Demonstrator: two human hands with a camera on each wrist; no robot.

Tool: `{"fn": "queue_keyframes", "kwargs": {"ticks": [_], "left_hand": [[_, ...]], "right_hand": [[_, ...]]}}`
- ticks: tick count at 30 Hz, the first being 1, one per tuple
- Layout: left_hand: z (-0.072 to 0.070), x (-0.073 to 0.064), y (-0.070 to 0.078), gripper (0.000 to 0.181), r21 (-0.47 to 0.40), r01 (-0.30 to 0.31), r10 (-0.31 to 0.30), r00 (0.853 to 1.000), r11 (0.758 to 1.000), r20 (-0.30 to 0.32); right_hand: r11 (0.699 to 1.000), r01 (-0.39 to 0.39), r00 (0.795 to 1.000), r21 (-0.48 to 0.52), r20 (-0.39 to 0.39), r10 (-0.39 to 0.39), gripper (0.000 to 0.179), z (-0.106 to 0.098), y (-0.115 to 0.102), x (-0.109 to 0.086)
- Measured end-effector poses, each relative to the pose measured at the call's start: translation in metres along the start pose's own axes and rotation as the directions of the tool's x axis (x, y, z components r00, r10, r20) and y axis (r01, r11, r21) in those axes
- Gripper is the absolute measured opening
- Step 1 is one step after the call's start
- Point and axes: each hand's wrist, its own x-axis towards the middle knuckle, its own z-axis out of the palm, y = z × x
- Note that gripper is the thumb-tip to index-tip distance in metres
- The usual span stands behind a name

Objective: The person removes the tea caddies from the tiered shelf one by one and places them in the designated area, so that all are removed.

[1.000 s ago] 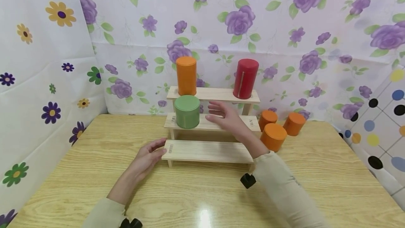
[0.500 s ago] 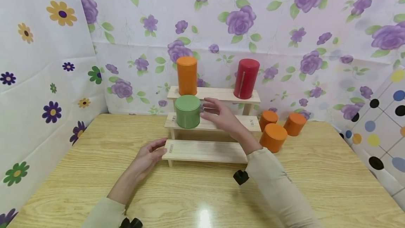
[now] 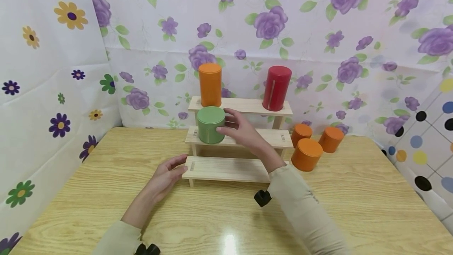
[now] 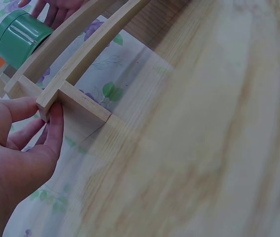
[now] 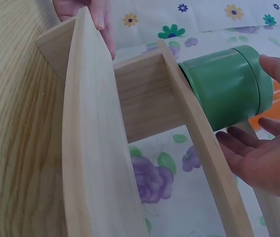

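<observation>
A green round tin [image 3: 211, 125] stands upright at the left end of the middle step of a three-tier wooden shelf [image 3: 226, 168]. My right hand [image 3: 244, 131] is at its right side, thumb at the front and fingers toward the back. The right wrist view has this hand [image 5: 273, 148] with fingers loosely bent and spread beside the tin [image 5: 228, 89], thumb close by its lid. With thumb and fingers, my left hand [image 3: 168, 176] pinches the left end of the lowest step; the left wrist view shows the fingers [image 4: 56, 128] under the board's corner.
On the top step stand a tall orange tin [image 3: 210, 85] at left and a tall red tin [image 3: 277, 88] at right. Three short orange tins [image 3: 307, 155] stand on the wooden table [image 3: 368, 200] right of the shelf. A flowered cloth [image 3: 159, 42] hangs close behind.
My right hand has moved left along the middle step to the green tin's side, fingers now reaching around it. The left hand has stayed on the lowest step.
</observation>
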Motion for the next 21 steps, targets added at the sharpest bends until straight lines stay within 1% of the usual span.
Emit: {"fn": "queue_keyframes", "kwargs": {"ticks": [7, 13, 21], "left_hand": [[-0.001, -0.001, 0.0, 0.054, 0.001, 0.002, -0.002, 1.0, 1.0, 0.006], [-0.002, -0.001, 0.001, 0.055, 0.008, -0.002, 0.002, 1.0, 1.0, 0.016], [-0.001, -0.001, 0.001, 0.055, 0.011, 0.005, -0.005, 1.0, 1.0, 0.022]], "right_hand": [[0.998, -0.012, 1.0, 0.055, -0.004, 0.013, 0.079, 0.007, 0.0, 0.004], [0.999, -0.02, 0.999, 0.043, -0.045, 0.022, 0.081, 0.012, -0.003, 0.01], [0.999, -0.018, 0.999, 0.043, -0.045, 0.02, 0.084, 0.018, -0.004, 0.014]]}}
